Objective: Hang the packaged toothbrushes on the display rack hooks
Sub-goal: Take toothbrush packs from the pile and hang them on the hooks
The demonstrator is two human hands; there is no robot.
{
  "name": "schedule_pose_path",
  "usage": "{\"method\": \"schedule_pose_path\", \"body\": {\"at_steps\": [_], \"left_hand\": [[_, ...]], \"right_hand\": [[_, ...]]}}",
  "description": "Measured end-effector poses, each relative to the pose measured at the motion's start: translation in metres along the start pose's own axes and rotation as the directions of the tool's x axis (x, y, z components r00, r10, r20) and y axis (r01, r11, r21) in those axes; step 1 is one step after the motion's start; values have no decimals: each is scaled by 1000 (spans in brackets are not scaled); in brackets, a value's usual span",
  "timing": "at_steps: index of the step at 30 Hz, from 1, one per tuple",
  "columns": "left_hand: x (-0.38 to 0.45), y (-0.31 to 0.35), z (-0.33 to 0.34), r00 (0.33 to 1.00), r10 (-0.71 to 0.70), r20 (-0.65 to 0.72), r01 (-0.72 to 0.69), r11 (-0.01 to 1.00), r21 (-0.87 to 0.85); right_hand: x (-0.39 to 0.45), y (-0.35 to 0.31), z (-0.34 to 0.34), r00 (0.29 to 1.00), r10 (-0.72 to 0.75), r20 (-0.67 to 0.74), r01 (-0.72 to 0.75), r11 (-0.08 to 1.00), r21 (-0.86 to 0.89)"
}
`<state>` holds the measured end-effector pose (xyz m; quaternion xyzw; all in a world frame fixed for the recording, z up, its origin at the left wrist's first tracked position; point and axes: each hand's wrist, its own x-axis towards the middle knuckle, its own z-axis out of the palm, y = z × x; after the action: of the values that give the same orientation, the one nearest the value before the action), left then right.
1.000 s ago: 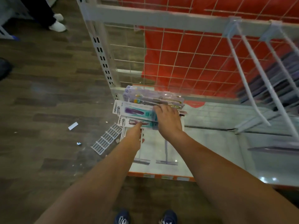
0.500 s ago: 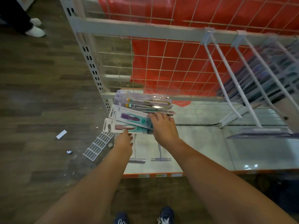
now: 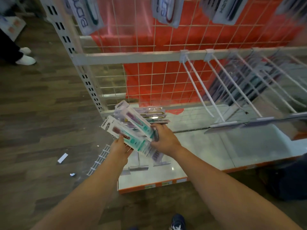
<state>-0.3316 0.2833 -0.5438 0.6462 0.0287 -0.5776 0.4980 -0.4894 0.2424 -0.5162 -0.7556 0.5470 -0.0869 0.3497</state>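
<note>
My left hand (image 3: 120, 147) grips a packaged toothbrush (image 3: 121, 132) with a dark red brush and a teal card. My right hand (image 3: 163, 138) grips a second pack (image 3: 135, 120) holding a purple brush. Both packs are lifted and tilted above the bottom shelf (image 3: 199, 146). A pile of more toothbrush packs (image 3: 154, 114) lies on the shelf behind them. Long white empty hooks (image 3: 197, 90) stick out from the rack's crossbar (image 3: 126, 56) to the right of my hands.
Other packaged goods (image 3: 167, 10) hang from the red-backed wire grid at the top. Loose hooks (image 3: 139, 167) lie on the shelf's front. A white wire piece (image 3: 99, 160) and paper scraps lie on the wooden floor. A person's white shoes (image 3: 25, 59) stand far left.
Both hands have lifted their toothbrush packs off the pile and tilted them upward. The camera has tipped up, bringing the upper hanging packs into view.
</note>
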Motion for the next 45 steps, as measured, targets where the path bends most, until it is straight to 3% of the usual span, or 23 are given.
{"method": "schedule_pose_path", "body": {"at_steps": [3,6,12,17,22,29,34,38,45], "left_hand": [[-9,9,0,999,21,-34,-20,998,52],[-17,15,4,999,35,-13,-34,994,102],[-37,21,9,968,-57,244,14,985,172],[-49,13,4,932,-138,335,106,988,112],[-69,-1,0,884,-99,457,124,992,-25],[-115,4,4,822,16,569,3,999,-33],[-148,25,-2,848,108,519,-121,993,-9],[-184,48,-4,834,170,525,-204,979,7],[-234,82,18,758,299,580,-358,934,-14]], "right_hand": [[-10,-4,-7,991,90,101,-119,934,337],[-23,-9,-15,945,164,281,-302,765,569],[-40,-3,-21,863,136,487,-477,537,696],[-56,11,-25,837,24,546,-498,444,745],[-72,14,-34,804,-109,584,-532,307,789],[-95,7,-47,836,-36,548,-497,377,782],[-113,-13,-63,867,-88,491,-417,413,810],[-128,-47,-80,889,-159,430,-348,378,858],[-152,-98,-140,918,-243,312,-187,428,884]]}}
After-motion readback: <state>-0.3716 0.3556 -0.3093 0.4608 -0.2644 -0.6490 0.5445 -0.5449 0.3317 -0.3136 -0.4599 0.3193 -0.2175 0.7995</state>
